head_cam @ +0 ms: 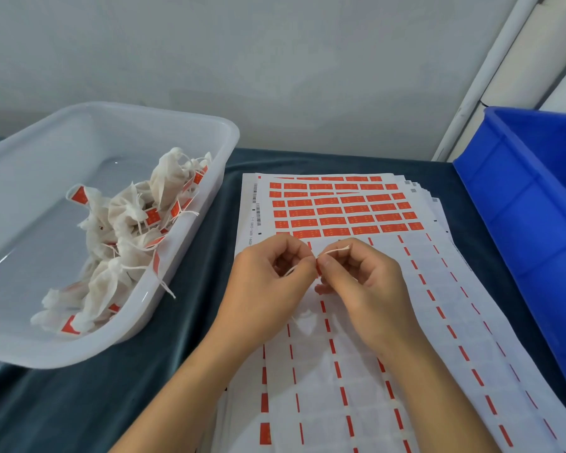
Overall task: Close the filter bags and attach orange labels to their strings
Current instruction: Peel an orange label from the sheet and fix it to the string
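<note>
Head camera looked down on a dark teal cloth-covered table (183, 322). Both hands met above a stack of white sticker sheets (422, 322), whose far rows carried orange rectangular labels (334, 210) while the near rows were peeled down to orange dashes. The left hand (268, 282) and the right hand (366, 282) had fingers curled, thumb and forefinger tips touching, together pinching a thin white string (337, 249) with a small orange label (318, 271) folded between them. A white filter bag (303, 318) showed only partly below the hands, against the sheets. At the left stood a translucent white plastic tub (30, 204) holding a heap of closed white filter bags with orange tags (128, 230). A blue plastic crate (530, 204) sat at the right edge of the table
</note>
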`<state>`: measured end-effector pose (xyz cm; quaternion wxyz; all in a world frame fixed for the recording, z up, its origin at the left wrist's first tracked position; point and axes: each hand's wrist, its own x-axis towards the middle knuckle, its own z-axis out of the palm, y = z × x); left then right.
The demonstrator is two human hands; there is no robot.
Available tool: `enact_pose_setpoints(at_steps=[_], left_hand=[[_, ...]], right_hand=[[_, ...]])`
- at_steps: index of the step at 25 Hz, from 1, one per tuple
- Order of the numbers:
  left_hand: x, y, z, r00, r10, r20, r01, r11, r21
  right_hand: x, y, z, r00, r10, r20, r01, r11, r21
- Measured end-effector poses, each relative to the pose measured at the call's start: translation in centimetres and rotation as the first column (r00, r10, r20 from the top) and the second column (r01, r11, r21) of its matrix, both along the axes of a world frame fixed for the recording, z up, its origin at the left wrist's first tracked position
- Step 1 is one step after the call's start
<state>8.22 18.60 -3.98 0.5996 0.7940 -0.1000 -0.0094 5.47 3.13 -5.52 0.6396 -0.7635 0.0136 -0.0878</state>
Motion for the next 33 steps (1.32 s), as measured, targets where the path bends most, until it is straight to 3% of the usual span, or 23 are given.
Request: enact_pose_setpoints(at_steps=[2,4,7,9,13,19,24,27,29,31,33], left_hand=[[-0.1,0.0,0.0,1.000,0.012,0.027,-0.013,0.999,0.044],[-0.2,0.4,0.3,0.997,0.007,0.079,-0.022,0.980,0.197],[-0.4,1.5,0.2,0.985,-0.065,0.159,-0.032,0.839,0.543],[-0.7,2.0,0.4,0.985,-0.072,0.160,-0.046,0.772,0.634],[-1.0,2.2,1.2,0.988,-0.035,0.148,-0.063,0.788,0.613],[-4.5,4.9,3.7,0.947,0.019,0.322,-0.174,0.870,0.461],[-7.7,9.3,7.3,0.799,0.115,0.591,-0.384,0.853,0.353],[-7.7,12.5,8.8,0.731,0.184,0.657,-0.502,0.798,0.335],[-7.3,14.1,8.7,0.772,0.227,0.594,-0.523,0.758,0.389],[-6.9,15.0,8.0,0.846,0.263,0.463,-0.480,0.755,0.448],[-7.1,15.4,7.3,0.893,0.270,0.359,-0.426,0.765,0.484]], right_hand=[[0.0,-0.1,0.1,1.000,-0.021,0.015,0.021,0.999,-0.024],[0.1,-0.1,0.1,0.998,-0.053,0.025,0.053,0.999,-0.008],[0.2,0.1,0.0,0.996,-0.081,0.035,0.082,0.997,-0.003],[0.1,0.3,0.0,0.995,-0.087,0.040,0.089,0.995,-0.050],[-0.3,1.0,0.4,0.997,-0.063,0.050,0.068,0.991,-0.116],[-1.4,3.8,2.9,0.992,0.115,0.060,-0.105,0.982,-0.157],[-1.7,8.5,8.0,0.891,0.381,0.246,-0.359,0.924,-0.130],[-0.4,12.1,10.0,0.835,0.495,0.239,-0.478,0.869,-0.129],[0.1,14.3,10.1,0.845,0.503,0.182,-0.451,0.853,-0.263],[0.2,15.5,9.3,0.871,0.446,0.204,-0.274,0.787,-0.553],[-0.1,16.2,8.6,0.869,0.436,0.233,-0.181,0.719,-0.672]])
